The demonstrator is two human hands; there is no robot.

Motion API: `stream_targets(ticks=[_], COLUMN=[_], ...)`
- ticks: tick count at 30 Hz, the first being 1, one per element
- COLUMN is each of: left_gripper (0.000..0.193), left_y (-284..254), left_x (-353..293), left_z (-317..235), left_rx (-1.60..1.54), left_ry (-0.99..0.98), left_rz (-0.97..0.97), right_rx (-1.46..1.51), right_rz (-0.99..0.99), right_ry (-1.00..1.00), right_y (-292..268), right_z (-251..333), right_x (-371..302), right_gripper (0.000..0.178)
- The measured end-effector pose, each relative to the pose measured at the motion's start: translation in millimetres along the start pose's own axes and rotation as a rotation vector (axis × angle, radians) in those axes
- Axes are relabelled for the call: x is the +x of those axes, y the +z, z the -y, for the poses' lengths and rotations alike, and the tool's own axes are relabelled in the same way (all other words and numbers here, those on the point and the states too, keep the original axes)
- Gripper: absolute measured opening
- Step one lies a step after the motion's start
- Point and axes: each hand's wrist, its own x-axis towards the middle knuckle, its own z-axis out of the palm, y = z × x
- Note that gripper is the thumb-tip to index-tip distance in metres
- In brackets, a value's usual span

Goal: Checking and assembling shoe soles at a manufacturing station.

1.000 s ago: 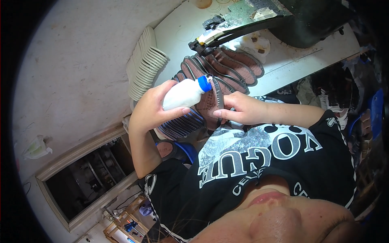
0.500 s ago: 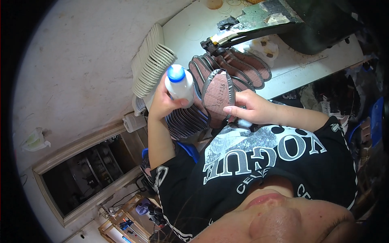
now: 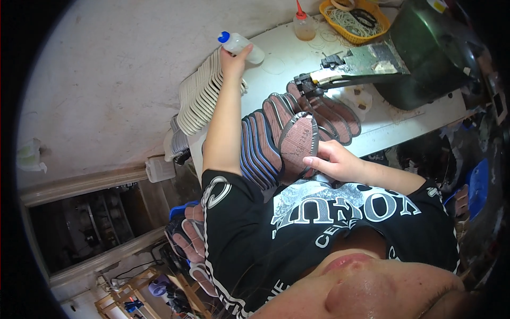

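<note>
My left hand (image 3: 234,63), arm stretched out to the far left, is closed around a white plastic bottle (image 3: 254,52) with a blue cap. The bottle lies tilted over the worktable (image 3: 276,80), beside a row of beige soles (image 3: 199,101). Close to my chest, my right hand (image 3: 340,162) grips a reddish-brown insole (image 3: 297,142) with dark edging, thumb on its face. Behind and left of it, several similar insoles (image 3: 259,146) stand in a packed row. More insoles (image 3: 340,119) fan out beneath the sewing machine's arm (image 3: 361,64).
A dark green machine body (image 3: 430,53) fills the table's right side. At the back are a red-tipped squeeze bottle (image 3: 304,26) and a yellow basket (image 3: 357,33) of cord. A white jug (image 3: 159,169) hangs by the wall; insoles (image 3: 194,239) sit low at left.
My left hand has carried the bottle away from me, toward the back of the table, and tipped it over. My right hand still holds the insole in nearly the same place. The view has shifted.
</note>
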Motion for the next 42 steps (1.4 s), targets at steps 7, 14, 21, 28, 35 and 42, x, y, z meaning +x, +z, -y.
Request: stream_targets(ticks=[7,14,21,28,35,42], left_gripper=[0.07,0.064,0.034,0.022,0.014,0.019], left_y=[47.1,36.8,41.0,43.5,56.1,56.4], left_x=[21.0,-15.4,-198.1,-217.2,-221.7,-225.6], left_z=[7.1,-21.3,-145.6,-150.2,-149.7,-151.4], left_rx=[0.319,0.476,0.015,-0.117,-0.062,-0.019], left_ry=[0.056,0.151,-0.1,-0.309,-0.238,-0.192], left_rz=[-0.101,-0.242,0.52,0.564,0.442,0.448], right_rx=[0.051,0.059,0.212,0.059,0.063,0.101], right_rz=[-0.056,-0.017,-0.068,-0.002,-0.037,-0.041], right_ry=[0.034,0.025,-0.006,-0.025,-0.03,-0.012], right_y=[-2.6,-5.2,-3.8,0.8,-2.5,-3.7], right_z=[2.4,1.1,-11.0,-1.4,0.2,-2.9], right_x=[-2.9,-1.8,0.4,-0.9,-6.1,-9.3], right_gripper=[0.024,0.024,0.024,0.024,0.023,0.022])
